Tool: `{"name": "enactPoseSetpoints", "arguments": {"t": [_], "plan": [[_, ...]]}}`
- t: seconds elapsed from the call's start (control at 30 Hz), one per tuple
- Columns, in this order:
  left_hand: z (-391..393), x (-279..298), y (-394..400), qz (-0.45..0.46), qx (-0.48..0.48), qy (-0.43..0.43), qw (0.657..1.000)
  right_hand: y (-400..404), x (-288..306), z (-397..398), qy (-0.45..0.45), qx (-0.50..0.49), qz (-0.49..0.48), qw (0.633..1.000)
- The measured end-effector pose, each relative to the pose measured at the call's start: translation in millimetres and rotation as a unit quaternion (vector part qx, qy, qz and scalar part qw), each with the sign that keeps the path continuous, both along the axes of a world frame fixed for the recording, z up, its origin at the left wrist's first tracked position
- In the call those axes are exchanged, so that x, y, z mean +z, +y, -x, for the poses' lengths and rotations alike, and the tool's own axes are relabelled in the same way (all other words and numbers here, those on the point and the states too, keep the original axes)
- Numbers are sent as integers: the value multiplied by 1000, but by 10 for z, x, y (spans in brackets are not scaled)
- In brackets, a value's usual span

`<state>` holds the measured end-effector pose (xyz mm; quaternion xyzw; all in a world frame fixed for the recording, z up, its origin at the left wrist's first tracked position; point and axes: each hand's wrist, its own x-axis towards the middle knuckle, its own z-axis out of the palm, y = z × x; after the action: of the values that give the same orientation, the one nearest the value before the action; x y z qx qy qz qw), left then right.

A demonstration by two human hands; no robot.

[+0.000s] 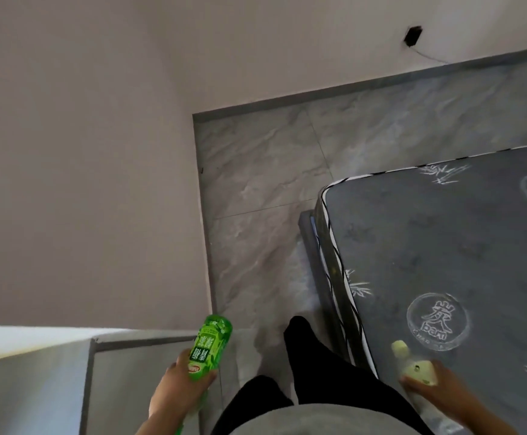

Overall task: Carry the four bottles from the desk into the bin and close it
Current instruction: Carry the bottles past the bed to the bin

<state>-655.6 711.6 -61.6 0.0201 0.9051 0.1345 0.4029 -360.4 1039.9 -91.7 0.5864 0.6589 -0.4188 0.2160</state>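
My left hand [179,384] grips a green bottle [212,343] with a bright green label, its base pointing forward over the floor. My right hand [437,387] holds a clear bottle with a pale yellow-green cap and label [412,364], above the mattress corner. Both hands are low in the frame, either side of my dark-trousered legs [315,365]. No bin and no desk are in view.
A grey mattress [444,246] with white bamboo prints fills the right side, on a grey bed frame [310,243]. A pale wall [83,183] stands on the left, with a grey ledge [136,372] low left. Marbled grey floor tiles [262,189] run between wall and bed.
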Motion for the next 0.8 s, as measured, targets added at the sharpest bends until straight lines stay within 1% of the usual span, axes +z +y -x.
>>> {"name": "enactPoseSetpoints", "arguments": {"t": [0.07, 0.2, 0.3, 0.37, 0.47, 0.57, 0.6, 0.67, 0.7, 0.8], "plan": [[119, 17, 155, -1, 16, -9, 1000, 254, 13, 228, 7, -2, 1, 1000], [309, 109, 329, 16, 54, -36, 998, 722, 159, 834, 2, 47, -12, 999], [446, 123, 441, 16, 122, -42, 991, 964, 216, 1258, 27, 57, -16, 998], [539, 85, 578, 17, 195, -35, 980, 1104, 215, 1516, 36, 61, -23, 997], [744, 21, 821, -29, 316, 9, 948, 1255, 203, 1850, 39, 61, -21, 997], [1202, -80, 1129, -32, 347, 10, 937, 1372, 157, 2131, 59, 47, -31, 997], [1347, -103, 1186, -15, 323, 6, 946, 1400, 148, 2188, 64, 46, -33, 996], [1662, -71, 1272, 21, 239, -12, 971, 1452, 133, 2324, 59, 43, -31, 997], [1825, -43, 1328, 23, 195, -22, 980, 1475, 115, 2368, 58, 39, -24, 997], [2283, 3, 1478, -11, 99, -47, 994, 1545, 135, 2495, 52, 5, 2, 999]]}}
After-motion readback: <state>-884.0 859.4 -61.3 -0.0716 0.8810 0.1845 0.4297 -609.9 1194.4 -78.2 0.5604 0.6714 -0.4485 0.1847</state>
